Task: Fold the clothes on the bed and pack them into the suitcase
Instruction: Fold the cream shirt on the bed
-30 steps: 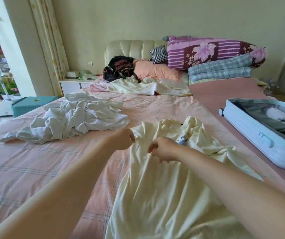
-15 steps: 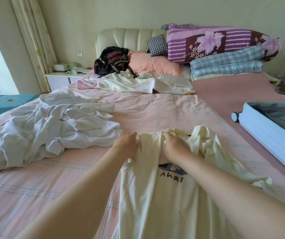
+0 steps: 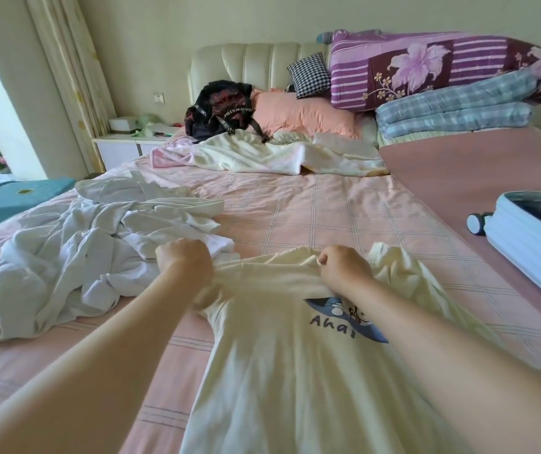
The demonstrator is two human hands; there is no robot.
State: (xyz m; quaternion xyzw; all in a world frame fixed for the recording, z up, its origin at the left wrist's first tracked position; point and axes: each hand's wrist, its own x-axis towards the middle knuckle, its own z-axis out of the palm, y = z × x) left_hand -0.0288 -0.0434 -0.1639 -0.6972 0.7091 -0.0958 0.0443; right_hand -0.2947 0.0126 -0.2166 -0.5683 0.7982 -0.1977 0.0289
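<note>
A pale yellow T-shirt point(image 3: 282, 371) with a blue print reading "Aha" lies stretched along the pink checked bed point(image 3: 311, 211) in front of me. My left hand point(image 3: 184, 262) grips its top edge at the left. My right hand point(image 3: 344, 270) grips the same edge at the right, and the cloth is pulled taut between them. A crumpled heap of white clothes point(image 3: 76, 253) lies to the left, touching my left hand's side. The light blue suitcase point(image 3: 531, 244) lies open at the right edge, mostly cut off.
At the head of the bed lie a black backpack point(image 3: 220, 108), a pink pillow point(image 3: 305, 114), a cream blanket point(image 3: 272, 155) and stacked folded quilts point(image 3: 442, 80). A teal box point(image 3: 10, 199) stands left of the bed, and a white nightstand point(image 3: 125, 149) behind it.
My hands have moved apart along the T-shirt's top edge, spreading and stretching it. The print now shows more fully, and the view has shifted left, cutting off most of the suitcase.
</note>
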